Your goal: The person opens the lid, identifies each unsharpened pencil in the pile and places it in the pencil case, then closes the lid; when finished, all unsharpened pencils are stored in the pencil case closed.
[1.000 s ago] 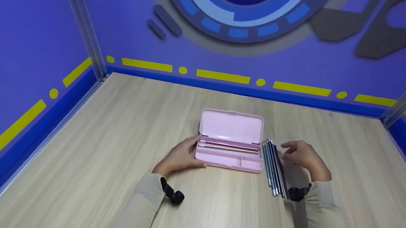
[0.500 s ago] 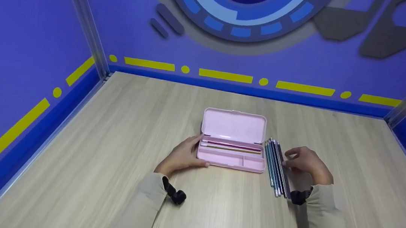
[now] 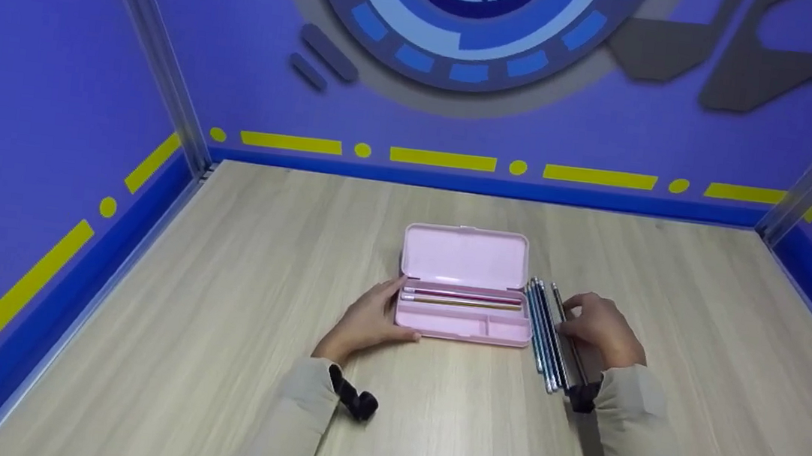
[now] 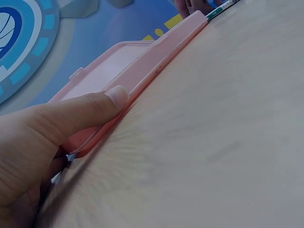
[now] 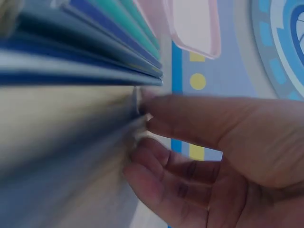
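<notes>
A pink pencil case (image 3: 462, 336) lies with its lid raised, a reddish pencil (image 3: 459, 295) and a gold-toned pencil (image 3: 458, 302) in its long rear compartment. My left hand (image 3: 366, 322) grips the case's left end, thumb (image 4: 116, 97) along the front wall. To the right of the case, several pencils (image 3: 542, 333) in teal, blue and dark tones lie side by side on the table. My right hand (image 3: 603, 330) pinches one dark pencil (image 3: 556, 297) between thumb and fingertips, a little apart from the row. That pencil is blurred in the right wrist view.
The pale wooden table (image 3: 283, 245) is enclosed by a blue back wall (image 3: 461, 132) and side walls with yellow markings. The case's two smaller front compartments hold nothing visible. A black wrist strap (image 3: 357, 402) sits on each forearm.
My right hand has closed on a dark pencil at the row's right edge and drawn it slightly to the right, away from the others. The left hand still holds the case.
</notes>
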A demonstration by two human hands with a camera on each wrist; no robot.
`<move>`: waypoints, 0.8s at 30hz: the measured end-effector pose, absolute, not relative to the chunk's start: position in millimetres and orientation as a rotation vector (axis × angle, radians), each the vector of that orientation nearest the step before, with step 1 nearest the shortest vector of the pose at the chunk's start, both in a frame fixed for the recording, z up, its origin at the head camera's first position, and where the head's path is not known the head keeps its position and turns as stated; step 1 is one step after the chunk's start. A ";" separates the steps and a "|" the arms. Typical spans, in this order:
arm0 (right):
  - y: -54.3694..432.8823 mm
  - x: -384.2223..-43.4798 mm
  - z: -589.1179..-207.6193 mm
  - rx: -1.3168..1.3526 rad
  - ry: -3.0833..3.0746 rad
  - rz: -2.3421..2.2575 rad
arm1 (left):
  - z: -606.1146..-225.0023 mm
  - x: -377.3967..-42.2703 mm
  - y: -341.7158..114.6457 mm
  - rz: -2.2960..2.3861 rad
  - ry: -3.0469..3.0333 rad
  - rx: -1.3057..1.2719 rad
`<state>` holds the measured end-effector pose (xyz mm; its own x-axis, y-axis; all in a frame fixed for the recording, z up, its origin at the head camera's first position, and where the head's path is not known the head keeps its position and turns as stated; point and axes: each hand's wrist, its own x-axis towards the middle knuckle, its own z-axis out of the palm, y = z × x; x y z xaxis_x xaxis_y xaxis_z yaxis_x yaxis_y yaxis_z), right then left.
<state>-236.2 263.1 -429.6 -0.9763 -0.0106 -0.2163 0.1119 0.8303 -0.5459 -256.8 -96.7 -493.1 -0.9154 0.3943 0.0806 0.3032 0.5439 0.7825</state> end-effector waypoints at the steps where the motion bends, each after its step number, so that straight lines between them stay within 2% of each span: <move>1: 262.6 -236.7 -429.5 0.067 2.808 -0.847 | -492.5 -257.2 -97.2 1.319 2.669 0.610; 10: 264.8 -242.4 -427.3 0.026 2.743 -0.932 | -490.9 -257.1 -97.5 1.303 2.669 0.582; 18: 246.6 -247.5 -409.4 -0.039 2.869 -0.961 | -486.3 -258.3 -100.1 1.313 2.687 0.566; 24: 225.3 -248.7 -402.1 -0.251 3.034 -0.977 | -492.4 -254.3 -95.3 1.353 2.679 0.581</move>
